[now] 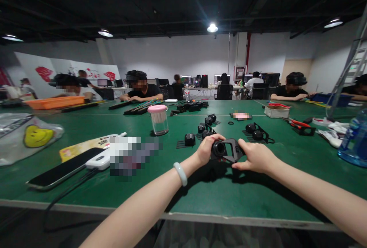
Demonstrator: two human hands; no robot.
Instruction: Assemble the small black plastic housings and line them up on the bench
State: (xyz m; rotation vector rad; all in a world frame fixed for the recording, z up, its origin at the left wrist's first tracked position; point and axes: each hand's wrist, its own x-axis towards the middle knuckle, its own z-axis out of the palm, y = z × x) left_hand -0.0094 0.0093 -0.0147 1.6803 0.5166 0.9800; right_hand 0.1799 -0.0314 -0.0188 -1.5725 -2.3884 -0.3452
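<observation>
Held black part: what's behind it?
Beyond the held black part, on the green table: several small black assemblies and a black ring. The area directly behind the part, left fingers and right fingers is covered; can't tell what's there.

The head view looks forward and down across the worktop (243, 202), left hand (207, 149) and right hand (256, 157) near, wall (172, 55) far.

Workshop, long green worktable (206, 202), computer monitors (186, 80)
</observation>
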